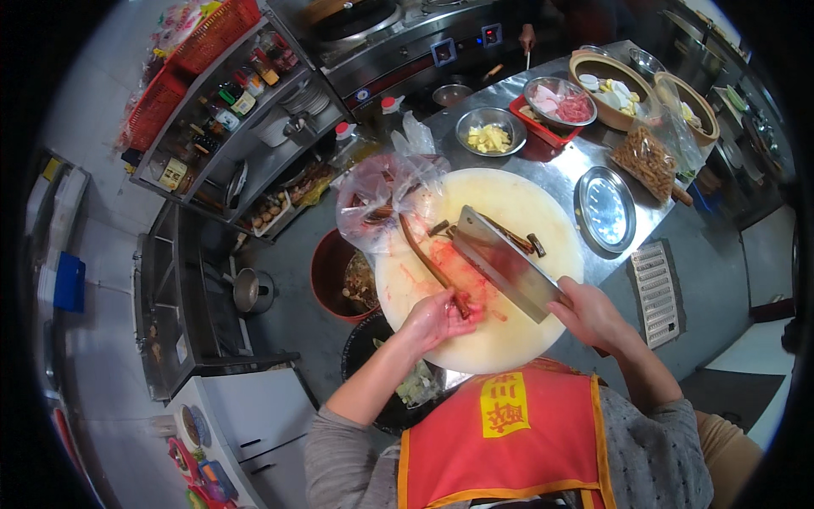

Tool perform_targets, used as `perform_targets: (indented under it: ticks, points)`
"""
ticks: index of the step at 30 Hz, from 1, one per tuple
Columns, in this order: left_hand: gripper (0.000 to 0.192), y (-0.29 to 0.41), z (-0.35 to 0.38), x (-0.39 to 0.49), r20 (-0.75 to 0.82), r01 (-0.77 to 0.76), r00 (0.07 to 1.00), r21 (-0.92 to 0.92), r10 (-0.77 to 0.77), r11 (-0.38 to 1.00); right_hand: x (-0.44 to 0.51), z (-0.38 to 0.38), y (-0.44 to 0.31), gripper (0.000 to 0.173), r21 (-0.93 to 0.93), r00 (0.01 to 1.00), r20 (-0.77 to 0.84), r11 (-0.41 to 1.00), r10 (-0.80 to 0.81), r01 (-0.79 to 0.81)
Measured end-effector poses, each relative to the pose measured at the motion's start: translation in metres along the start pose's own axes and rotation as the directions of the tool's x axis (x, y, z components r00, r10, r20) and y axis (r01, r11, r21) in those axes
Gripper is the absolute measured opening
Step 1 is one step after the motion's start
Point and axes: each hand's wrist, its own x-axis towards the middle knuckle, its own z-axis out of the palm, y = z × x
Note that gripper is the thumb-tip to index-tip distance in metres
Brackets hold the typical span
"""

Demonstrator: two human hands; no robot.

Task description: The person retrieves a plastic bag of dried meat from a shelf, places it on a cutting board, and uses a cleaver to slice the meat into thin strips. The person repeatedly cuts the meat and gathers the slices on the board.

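Note:
A round white cutting board, smeared with red liquid, lies before me. My left hand holds the near end of a long, slender brown strip of food, perhaps an eel. Its far end reaches a clear plastic bag with more brown strips inside, at the board's left edge. In my right hand is the handle of a Chinese cleaver, its broad blade slanting over the board. Short dark cut pieces lie beyond the blade, which partly hides them.
A metal bowl of yellow slices, a bowl of meat and clay pots stand beyond the board. At right are an oval metal tray and a bag of brown food. Bins stand below left. Another person's hand holds a stick.

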Motion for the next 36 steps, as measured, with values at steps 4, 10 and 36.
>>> perform_targets:
  ticks: [4, 10, 36]
  points:
    - [0.022, 0.019, -0.016, -0.006, 0.121, -0.210, 0.948, 0.932, 0.295, 0.295, -0.006, -0.003, -0.003, 0.023, 0.002, 1.000, 0.010, 1.000, 0.014, -0.014]
    - [0.028, 0.076, -0.044, 0.033, 0.728, -0.324, 0.517, 0.654, 0.451, -0.684, -0.010, 0.005, -0.003, 0.025, 0.004, 0.996, 0.008, 0.996, 0.090, -0.090]
    - [0.019, 0.058, 0.032, -0.037, 0.175, 0.199, 0.634, 0.904, 0.753, -0.378, 0.021, -0.045, 0.058, 0.029, 0.265, 0.947, 0.320, 0.963, -0.031, -0.057]
